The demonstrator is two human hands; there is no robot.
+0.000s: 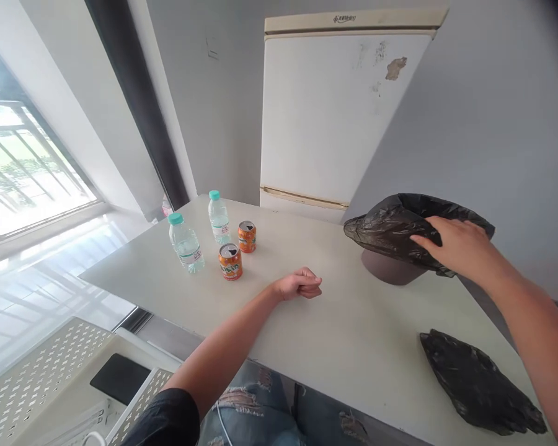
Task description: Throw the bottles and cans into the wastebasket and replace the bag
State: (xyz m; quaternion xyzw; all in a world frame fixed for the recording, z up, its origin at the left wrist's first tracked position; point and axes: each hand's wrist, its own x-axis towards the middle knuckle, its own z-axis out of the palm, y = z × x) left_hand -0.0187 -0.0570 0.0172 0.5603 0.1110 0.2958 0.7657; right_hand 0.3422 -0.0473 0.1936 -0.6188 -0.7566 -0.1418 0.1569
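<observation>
My right hand (460, 244) is at a black plastic trash bag (385, 232), which is draped over a brownish round bin (390, 269) on the table's right side. Its thumb and index finger are stretched apart against the bag near the opening; the other fingertips are partly hidden. In the middle of the tabletop rests my left hand (301, 284), curled into a loose fist with nothing visible in it. Left of that fist stand two orange soda cans (231, 265) with opened tops. Behind them are two clear water bottles (188, 248) with teal caps.
A second, crumpled black plastic bag (478, 381) lies at the table's right front. Behind the table (344, 347) stands a white refrigerator (325, 118). At lower left is a white perforated rack (51, 353) holding a dark flat object (121, 378). A window with railings is at far left.
</observation>
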